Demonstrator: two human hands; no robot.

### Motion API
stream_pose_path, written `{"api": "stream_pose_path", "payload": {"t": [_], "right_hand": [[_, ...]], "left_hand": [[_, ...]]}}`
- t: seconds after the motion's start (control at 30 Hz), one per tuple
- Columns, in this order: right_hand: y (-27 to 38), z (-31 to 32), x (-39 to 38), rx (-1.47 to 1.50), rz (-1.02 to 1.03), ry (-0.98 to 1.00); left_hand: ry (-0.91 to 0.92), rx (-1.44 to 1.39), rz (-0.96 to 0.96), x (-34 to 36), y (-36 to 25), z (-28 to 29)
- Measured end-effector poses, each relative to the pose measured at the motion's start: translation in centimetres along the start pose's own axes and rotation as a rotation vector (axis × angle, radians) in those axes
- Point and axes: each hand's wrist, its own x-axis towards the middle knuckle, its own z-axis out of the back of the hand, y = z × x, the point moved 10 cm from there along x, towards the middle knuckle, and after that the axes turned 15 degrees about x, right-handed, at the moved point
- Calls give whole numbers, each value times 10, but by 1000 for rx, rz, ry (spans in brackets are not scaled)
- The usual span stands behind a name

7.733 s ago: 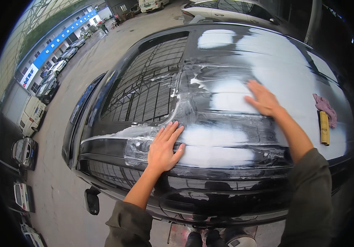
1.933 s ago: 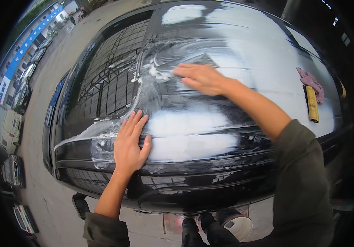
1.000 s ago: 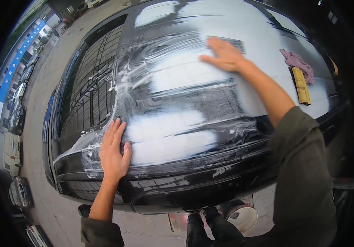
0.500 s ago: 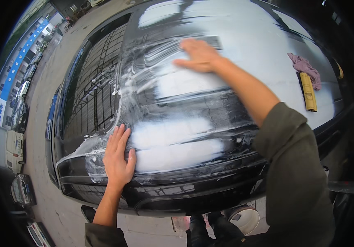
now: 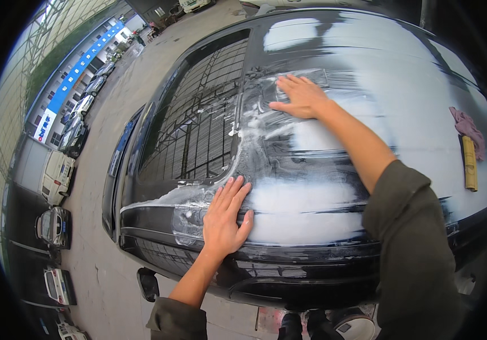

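Observation:
Both my hands lie on the wet roof of a black car, which has broad whitish sanded patches point(image 5: 306, 221). My left hand point(image 5: 226, 218) rests flat near the roof's close edge, fingers stretched out, beside a pale wet smear. Farther off, my right hand point(image 5: 302, 97) presses palm down with its fingers extended, amid grey-white slurry. A thin straight-edged outline shows by its fingertips; whether a sheet lies beneath the palm is hidden. To the left, a dark glass panel point(image 5: 198, 107) reflects roof beams, and milky residue runs along its edge.
A mauve cloth point(image 5: 468, 130) and a yellow block-like piece point(image 5: 470, 163) lie on the roof at right. A side mirror point(image 5: 147, 284) sticks out lower left. Below stands a round bucket point(image 5: 355, 328) by my feet. Parked vehicles point(image 5: 56, 175) line the yard at left.
The view has shifted, so the car appears farther right. Across the roof, my right hand has slid left toward the glass panel and slightly nearer. My left hand keeps its place.

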Motion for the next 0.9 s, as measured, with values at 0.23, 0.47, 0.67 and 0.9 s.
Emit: {"api": "stream_pose_path", "payload": {"t": [0.23, 0.47, 0.67, 0.9], "right_hand": [[-161, 97, -116, -138, -303, -83], [-51, 15, -48, -158, -263, 13], [90, -59, 11, -58, -43, 109], [-161, 85, -153, -150, -365, -11]], "left_hand": [[-29, -36, 29, -12, 6, 1], [-38, -21, 37, -11, 4, -4], [-23, -24, -5, -6, 1, -2], [-46, -50, 28, -9, 5, 0]]}}
